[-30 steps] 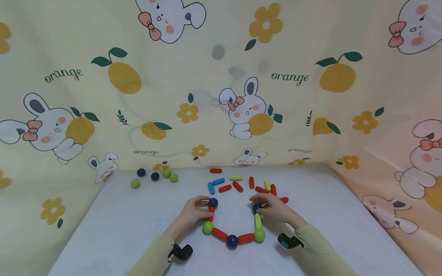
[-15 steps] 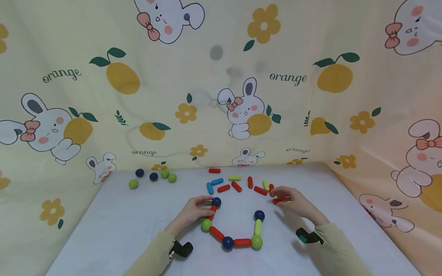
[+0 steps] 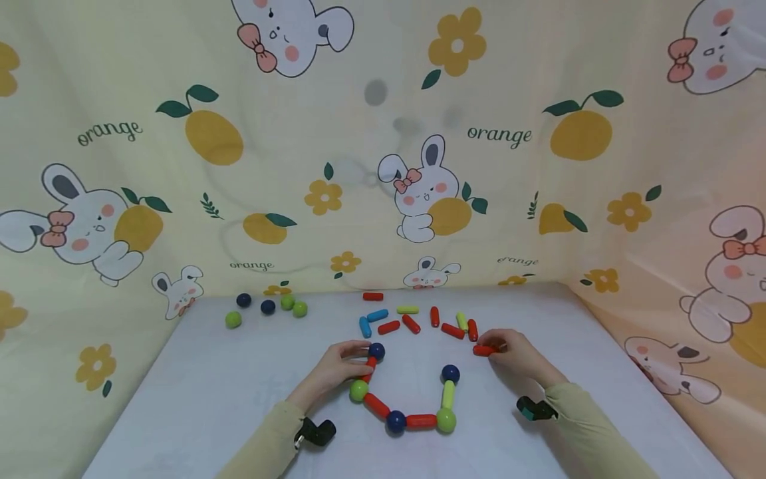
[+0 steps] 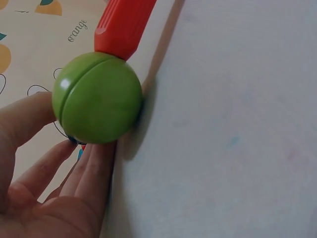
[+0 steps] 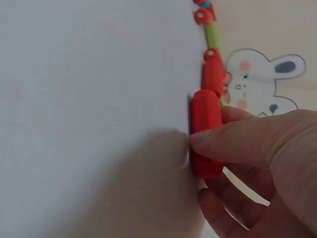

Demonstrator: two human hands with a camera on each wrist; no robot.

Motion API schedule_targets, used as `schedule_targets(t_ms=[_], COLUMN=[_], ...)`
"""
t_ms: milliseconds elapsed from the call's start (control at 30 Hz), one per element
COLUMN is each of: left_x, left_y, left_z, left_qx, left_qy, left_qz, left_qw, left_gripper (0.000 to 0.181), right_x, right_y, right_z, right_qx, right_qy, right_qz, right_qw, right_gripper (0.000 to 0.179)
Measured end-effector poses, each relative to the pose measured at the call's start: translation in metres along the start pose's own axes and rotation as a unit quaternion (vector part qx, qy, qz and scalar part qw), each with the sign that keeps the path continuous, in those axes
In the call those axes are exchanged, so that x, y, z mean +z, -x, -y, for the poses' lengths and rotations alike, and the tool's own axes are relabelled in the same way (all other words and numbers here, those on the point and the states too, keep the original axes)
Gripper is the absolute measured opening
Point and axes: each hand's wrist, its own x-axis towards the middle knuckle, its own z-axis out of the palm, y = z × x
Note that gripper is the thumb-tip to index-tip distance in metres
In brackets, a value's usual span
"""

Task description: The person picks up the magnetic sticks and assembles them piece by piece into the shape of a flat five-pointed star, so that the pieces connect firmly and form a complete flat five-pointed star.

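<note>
A curved chain of magnetic-looking balls and rods lies on the table, with navy balls (image 3: pixel 396 422), green balls (image 3: pixel 445 420), red rods (image 3: pixel 421 421) and a light green rod (image 3: pixel 447 396). My left hand (image 3: pixel 330 368) holds the chain's far left end, fingertips at a navy ball (image 3: pixel 377 351) and thumb by the red rod below it. Close up in the left wrist view, a green ball (image 4: pixel 99 99) partly hides the fingers. On the right, my right hand (image 3: pixel 519 354) pinches a loose red rod (image 5: pixel 205 119) lying on the table; some of its fingers are hidden.
Several loose red rods (image 3: pixel 453 330), light green rods (image 3: pixel 408 310) and blue rods (image 3: pixel 378 315) are scattered beyond the chain. Loose green balls (image 3: pixel 233 319) and navy balls (image 3: pixel 268 307) sit at the back left. A printed curtain (image 3: pixel 335 133) stands behind the white table (image 3: pixel 197 399).
My right hand has left the navy ball at the chain's right end, moved right, and taken hold of a red rod. The chain has shifted slightly; my left hand stays at its left end.
</note>
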Motion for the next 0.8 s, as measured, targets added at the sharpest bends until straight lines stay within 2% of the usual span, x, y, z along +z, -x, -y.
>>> schedule_targets(t_ms=[167,400,667,800], left_x=[-0.002,-0.002,-0.002,-0.002], left_y=[0.001,0.0,-0.001,0.0], left_z=[-0.001,-0.002,-0.001,-0.003], left_qx=[-0.008,-0.012,-0.013,-0.014], left_qy=[0.006,0.012,0.02,0.025], left_qz=[0.003,-0.001,0.002,0.007], left_qw=[0.9999,0.9999,0.9997,0.9996], left_gripper=[0.052,0.052,0.052,0.052], right_x=[0.003,0.013,0.045,0.059], right_y=[-0.001,-0.011,-0.032,-0.039], right_z=[0.018,0.062,0.097,0.105], right_qx=[-0.015,-0.076,-0.115,-0.105], right_qy=[0.009,-0.008,-0.07,-0.105], right_qz=[-0.005,0.008,0.093,0.139], right_qw=[0.9998,0.997,0.9865,0.9792], right_gripper=[0.029,0.027,0.026,0.026])
